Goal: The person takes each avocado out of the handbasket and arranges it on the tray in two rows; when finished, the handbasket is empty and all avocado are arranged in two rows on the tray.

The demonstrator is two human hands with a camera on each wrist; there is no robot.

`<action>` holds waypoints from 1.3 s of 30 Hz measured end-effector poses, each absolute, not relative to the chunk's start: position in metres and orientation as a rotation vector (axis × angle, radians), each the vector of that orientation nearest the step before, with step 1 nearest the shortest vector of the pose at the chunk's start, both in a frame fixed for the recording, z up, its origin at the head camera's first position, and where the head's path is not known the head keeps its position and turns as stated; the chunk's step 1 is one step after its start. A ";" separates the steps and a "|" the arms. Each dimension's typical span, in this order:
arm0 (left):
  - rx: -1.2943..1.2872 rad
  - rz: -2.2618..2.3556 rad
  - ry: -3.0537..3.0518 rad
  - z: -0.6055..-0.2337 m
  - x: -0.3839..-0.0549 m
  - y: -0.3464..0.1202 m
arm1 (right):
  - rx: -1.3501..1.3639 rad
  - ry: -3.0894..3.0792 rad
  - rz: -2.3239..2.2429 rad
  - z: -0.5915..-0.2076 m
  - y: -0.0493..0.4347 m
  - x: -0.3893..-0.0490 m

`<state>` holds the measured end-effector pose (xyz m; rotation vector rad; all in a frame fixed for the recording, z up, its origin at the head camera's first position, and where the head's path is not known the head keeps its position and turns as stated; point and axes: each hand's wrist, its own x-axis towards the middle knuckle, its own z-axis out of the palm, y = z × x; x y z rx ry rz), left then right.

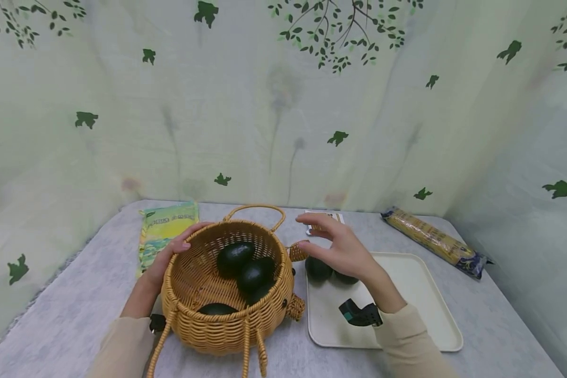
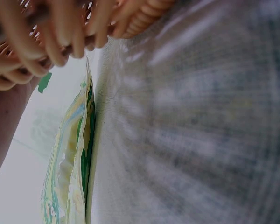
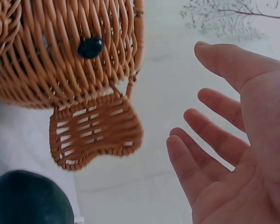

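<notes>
A woven wicker basket (image 1: pixel 227 328) with animal-like ears and dark bead eyes holds three dark green avocados (image 1: pixel 235 259). My left hand (image 1: pixel 170 257) grips its left rim, the fingertips over the edge. The left wrist view shows the wicker basket (image 2: pixel 60 37) close up, with that hand's fingers hidden. To the basket's right, my right hand (image 1: pixel 342 247) is raised with nothing in it, thumb and fingers apart. In the right wrist view, the right hand (image 3: pixel 238 140) is beside the basket's ear (image 3: pixel 95 133), not touching it. Below it, two more avocados (image 1: pixel 318 269) lie on a cream tray (image 1: pixel 420 304).
A green and yellow packet (image 1: pixel 167 220) lies behind the basket on the left. A long gold and blue package (image 1: pixel 434 241) lies at the back right. A small white and orange packet (image 1: pixel 335 216) is partly behind my right hand. Leaf-printed curtains (image 1: pixel 245 105) surround the table.
</notes>
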<state>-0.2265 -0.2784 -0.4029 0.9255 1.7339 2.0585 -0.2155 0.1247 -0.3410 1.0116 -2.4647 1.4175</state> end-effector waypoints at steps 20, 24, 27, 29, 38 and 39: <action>0.915 2.052 1.756 -0.404 -0.227 -0.278 | 1.199 -2.463 1.452 -0.328 0.085 -0.220; 0.917 2.046 1.760 -0.404 -0.227 -0.278 | 1.205 -2.503 1.436 -0.327 0.079 -0.220; 0.921 2.044 1.766 -0.404 -0.228 -0.277 | 1.206 -2.531 1.411 -0.324 0.075 -0.220; 0.922 2.046 1.765 -0.405 -0.229 -0.277 | 1.218 -2.538 1.399 -0.323 0.071 -0.221; 0.901 2.062 1.762 -0.408 -0.228 -0.280 | 1.278 -2.603 1.356 -0.319 0.056 -0.229; 0.909 2.064 1.757 -0.408 -0.228 -0.280 | 1.284 -2.616 1.349 -0.317 0.054 -0.230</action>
